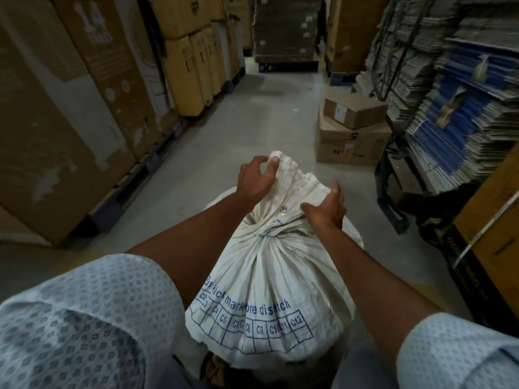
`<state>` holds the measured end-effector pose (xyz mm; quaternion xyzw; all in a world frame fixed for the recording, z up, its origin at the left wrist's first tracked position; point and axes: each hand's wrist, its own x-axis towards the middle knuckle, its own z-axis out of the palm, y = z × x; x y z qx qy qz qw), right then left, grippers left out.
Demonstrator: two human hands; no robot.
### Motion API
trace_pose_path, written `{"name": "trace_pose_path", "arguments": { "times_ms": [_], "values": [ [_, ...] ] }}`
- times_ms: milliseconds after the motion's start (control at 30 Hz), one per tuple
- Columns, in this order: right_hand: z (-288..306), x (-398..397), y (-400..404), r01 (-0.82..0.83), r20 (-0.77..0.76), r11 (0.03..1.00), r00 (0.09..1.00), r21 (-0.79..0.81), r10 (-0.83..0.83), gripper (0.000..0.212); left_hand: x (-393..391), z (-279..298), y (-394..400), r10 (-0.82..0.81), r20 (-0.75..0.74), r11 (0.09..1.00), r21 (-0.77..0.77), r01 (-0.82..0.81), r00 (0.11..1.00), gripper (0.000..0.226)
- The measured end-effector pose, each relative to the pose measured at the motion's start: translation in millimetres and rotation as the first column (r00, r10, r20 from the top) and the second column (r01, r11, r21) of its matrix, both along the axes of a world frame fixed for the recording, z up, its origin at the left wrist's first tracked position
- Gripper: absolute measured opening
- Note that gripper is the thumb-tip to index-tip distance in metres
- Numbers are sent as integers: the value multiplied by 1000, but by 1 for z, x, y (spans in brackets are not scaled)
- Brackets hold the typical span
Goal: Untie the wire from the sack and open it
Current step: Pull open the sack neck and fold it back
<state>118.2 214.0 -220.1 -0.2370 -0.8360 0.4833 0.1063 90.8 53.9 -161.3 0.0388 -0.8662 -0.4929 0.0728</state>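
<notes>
The sack [266, 276] has both our hands, left hand [257, 178] and right hand [327, 210], clamped on its gathered top; tugging unevenly could tighten the neck.

Lighting is dim overall and appears to fall from overhead. The concrete floor [252, 113] in the mid aisle is the brightest area, without glare. The white sack [269, 276] is evenly lit, with soft shadows in its folds. The boxes [70, 108] at near left and the far aisle sit in deep shade. Wide-angle distortion bends the stacks at both edges. The paper stacks [460, 94] at right show motion blur; corners darken.
</notes>
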Motion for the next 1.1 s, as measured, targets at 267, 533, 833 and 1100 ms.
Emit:
{"name": "trace_pose_path", "arguments": {
  "times_ms": [267,533,833,1100],
  "values": [
    [-12,-7,6,-104,233,980,970,172,62,23,6,-4,-24,66,36,998,1,-66,997,53],
    [11,52,-19,-238,-300,697,775,676,556,17,4,16,-16,151,6,988,28,-151,989,73],
    [-10,144,-71,-532,1,286,475,797,880,31,-4,33,-10,124,49,968,-224,-111,991,95],
    [-29,117,-86,-533,-166,374,396,759,903,9,25,-8,24,-330,497,411,-690,596,802,123]
  ]
}}
